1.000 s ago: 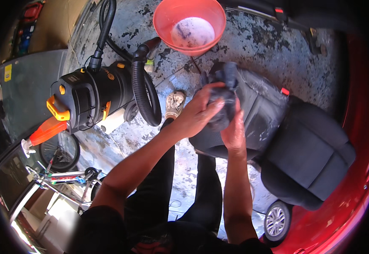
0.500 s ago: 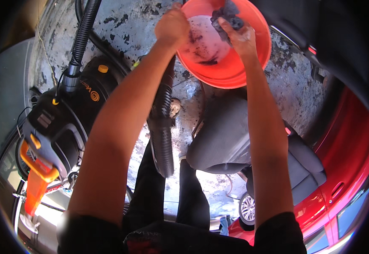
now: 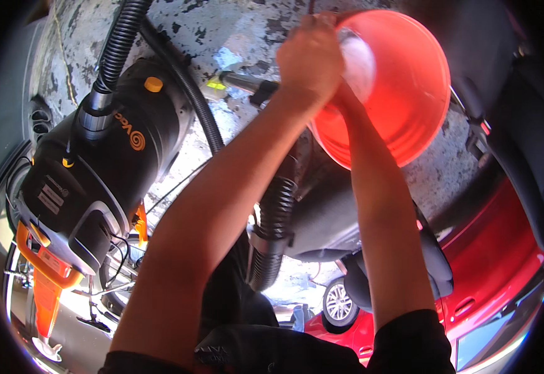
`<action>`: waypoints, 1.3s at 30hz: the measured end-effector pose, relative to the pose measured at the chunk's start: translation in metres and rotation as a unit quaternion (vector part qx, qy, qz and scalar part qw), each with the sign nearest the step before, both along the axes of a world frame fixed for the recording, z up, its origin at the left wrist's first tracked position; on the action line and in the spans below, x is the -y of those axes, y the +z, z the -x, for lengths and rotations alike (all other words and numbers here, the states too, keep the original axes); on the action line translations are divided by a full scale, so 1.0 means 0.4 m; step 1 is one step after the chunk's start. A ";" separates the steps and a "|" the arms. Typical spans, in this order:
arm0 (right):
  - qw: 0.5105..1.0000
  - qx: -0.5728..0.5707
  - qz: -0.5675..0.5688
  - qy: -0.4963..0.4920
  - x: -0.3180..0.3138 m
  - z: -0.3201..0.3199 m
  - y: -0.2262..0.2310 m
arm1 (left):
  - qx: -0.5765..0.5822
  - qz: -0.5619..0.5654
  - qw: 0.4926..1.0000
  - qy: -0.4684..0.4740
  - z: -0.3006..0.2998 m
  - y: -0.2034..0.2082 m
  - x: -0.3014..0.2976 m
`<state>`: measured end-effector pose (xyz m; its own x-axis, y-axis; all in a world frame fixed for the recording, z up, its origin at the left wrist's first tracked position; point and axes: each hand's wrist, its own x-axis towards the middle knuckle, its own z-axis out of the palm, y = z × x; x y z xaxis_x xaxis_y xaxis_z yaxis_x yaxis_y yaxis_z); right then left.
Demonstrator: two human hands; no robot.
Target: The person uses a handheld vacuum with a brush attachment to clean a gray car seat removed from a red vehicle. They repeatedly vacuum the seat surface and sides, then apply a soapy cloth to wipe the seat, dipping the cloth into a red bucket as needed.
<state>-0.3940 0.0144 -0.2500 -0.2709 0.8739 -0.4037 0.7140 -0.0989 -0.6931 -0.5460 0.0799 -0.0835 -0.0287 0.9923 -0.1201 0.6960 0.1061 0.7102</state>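
Observation:
An orange-red bucket (image 3: 409,87) stands at the top of the view, with pale, cloudy liquid (image 3: 356,65) inside. My left hand (image 3: 312,59) is at the bucket's left edge, its fingers curled closed; whatever they may hold is hidden. My right forearm (image 3: 381,181) crosses in front of the bucket and runs to the left hand. There, my right hand (image 3: 340,93) is mostly covered by the left, and its fingers are out of sight. No dark cloth shows now.
To the left is a black vacuum (image 3: 91,162) with an orange handle (image 3: 47,262). A ribbed black hose (image 3: 275,215) hangs below my left forearm. A grey car seat (image 3: 322,218) lies beneath my arms. A red car (image 3: 484,249) is at the right, on worn, speckled flooring (image 3: 234,31).
My right hand has moved left out of the bucket to meet my left hand. The dark cloth it held is now hidden. The view has shifted, and the bucket appears farther right and lower.

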 end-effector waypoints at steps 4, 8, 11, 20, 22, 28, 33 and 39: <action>0.958 -0.109 -0.008 -0.265 0.080 -0.025 0.189 | 0.031 0.168 0.981 -0.089 0.042 0.070 -0.048; 0.877 -0.143 -0.065 -0.454 0.103 0.030 0.512 | -0.132 -0.178 0.971 -0.092 0.008 0.091 0.012; 0.784 -0.320 -0.068 -0.528 0.136 0.022 0.663 | -0.086 -0.037 0.991 -0.099 -0.047 0.180 0.087; 0.468 -0.664 0.057 -0.580 0.322 -0.034 0.958 | 0.526 0.462 0.713 0.029 -0.115 0.422 0.229; 0.466 -0.662 0.075 -0.582 0.454 -0.094 0.945 | 0.514 0.405 0.756 0.006 -0.149 0.419 0.325; 0.549 -0.504 0.175 -0.643 0.894 -0.214 0.788 | 0.215 0.445 0.861 -0.123 -0.151 0.327 0.712; 0.843 0.042 0.047 -0.534 1.269 -0.089 0.451 | -0.046 0.190 0.960 -0.200 -0.038 0.074 1.135; 0.921 0.199 -0.086 -0.323 1.453 0.144 0.307 | 0.007 -0.038 0.991 -0.128 -0.061 -0.057 1.420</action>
<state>-0.4515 -0.5668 -0.1272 0.4673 0.8611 -0.2004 0.7452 -0.5056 -0.4348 -0.5217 -0.4881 -0.1062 0.2269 0.9730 -0.0433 0.6827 -0.1272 0.7195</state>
